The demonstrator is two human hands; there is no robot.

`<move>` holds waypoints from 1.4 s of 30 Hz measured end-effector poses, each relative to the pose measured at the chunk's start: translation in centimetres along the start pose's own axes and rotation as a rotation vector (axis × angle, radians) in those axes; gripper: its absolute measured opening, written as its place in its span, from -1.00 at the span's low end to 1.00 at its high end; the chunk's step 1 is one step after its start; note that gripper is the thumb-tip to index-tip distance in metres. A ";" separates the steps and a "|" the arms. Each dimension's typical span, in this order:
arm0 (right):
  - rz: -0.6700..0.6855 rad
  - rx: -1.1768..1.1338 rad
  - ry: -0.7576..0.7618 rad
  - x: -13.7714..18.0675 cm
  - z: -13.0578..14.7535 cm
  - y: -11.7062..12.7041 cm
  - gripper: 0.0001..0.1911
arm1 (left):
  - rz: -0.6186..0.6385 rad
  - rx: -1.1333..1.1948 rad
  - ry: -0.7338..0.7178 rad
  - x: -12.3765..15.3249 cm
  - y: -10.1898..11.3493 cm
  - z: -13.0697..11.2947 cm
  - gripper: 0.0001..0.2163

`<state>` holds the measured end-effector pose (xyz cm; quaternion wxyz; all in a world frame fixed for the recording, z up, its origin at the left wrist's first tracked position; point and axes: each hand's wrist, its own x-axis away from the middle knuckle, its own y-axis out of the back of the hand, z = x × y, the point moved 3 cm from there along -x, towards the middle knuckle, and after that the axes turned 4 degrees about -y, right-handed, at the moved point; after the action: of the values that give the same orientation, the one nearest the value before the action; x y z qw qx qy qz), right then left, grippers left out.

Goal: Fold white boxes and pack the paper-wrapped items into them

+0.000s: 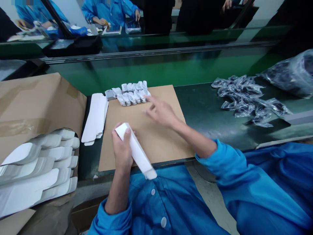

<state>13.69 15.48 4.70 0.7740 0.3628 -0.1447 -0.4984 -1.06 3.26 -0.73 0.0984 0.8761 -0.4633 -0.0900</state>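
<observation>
My left hand [123, 145] grips a long white paper box [138, 151], tilted, its lower end close to my jacket. Over the brown cardboard sheet [168, 140], my right hand [160, 111] reaches out with fingers extended and apart, slightly blurred, holding nothing I can see. Just beyond its fingertips sit two rows of small white wrapped pieces [132, 98]. At the left end of those rows lies a small grey block [111, 94]. A stack of flat white cartons [95, 116] lies left of the sheet.
On the left, a large cardboard box [41, 101] holds many folded white cartons [53, 156]. Clear-bagged dark parts [244, 94] are spread on the right, near a big plastic bag [290, 75]. Behind a green ledge [156, 68], co-workers in blue [110, 13] handle items.
</observation>
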 end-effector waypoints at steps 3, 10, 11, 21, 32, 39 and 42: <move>-0.072 0.224 -0.205 -6.3 -2.5 0.9 -0.58 | -0.103 0.025 0.048 -2.0 -0.1 0.8 -0.46; 0.110 0.225 -0.248 -5.3 -7.2 2.0 -0.71 | 0.438 -0.640 -0.716 0.1 3.5 -0.8 -0.43; 0.148 0.228 -0.242 -4.1 -7.7 2.6 -0.71 | 0.642 -0.712 -0.826 0.9 3.6 -0.8 -0.41; 0.464 0.325 0.320 3.1 -6.3 2.4 -0.44 | 0.576 -1.234 -0.734 0.0 0.9 -1.6 -0.45; 0.308 0.373 0.133 6.1 -7.2 4.5 -0.64 | 0.831 -0.987 -0.691 1.4 -0.6 -1.9 -0.50; 0.356 0.038 0.018 9.2 -4.9 3.4 -0.63 | 0.953 -0.802 -0.761 1.2 -0.6 -1.9 -0.53; 0.387 0.061 0.142 9.3 -3.7 1.2 -0.66 | 0.952 -0.802 -0.803 1.4 -0.2 -1.5 -0.55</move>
<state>20.95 9.17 1.65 0.8522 0.3857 -0.1720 -0.3088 0.27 2.36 0.58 0.2620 0.3770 -0.7249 -0.5136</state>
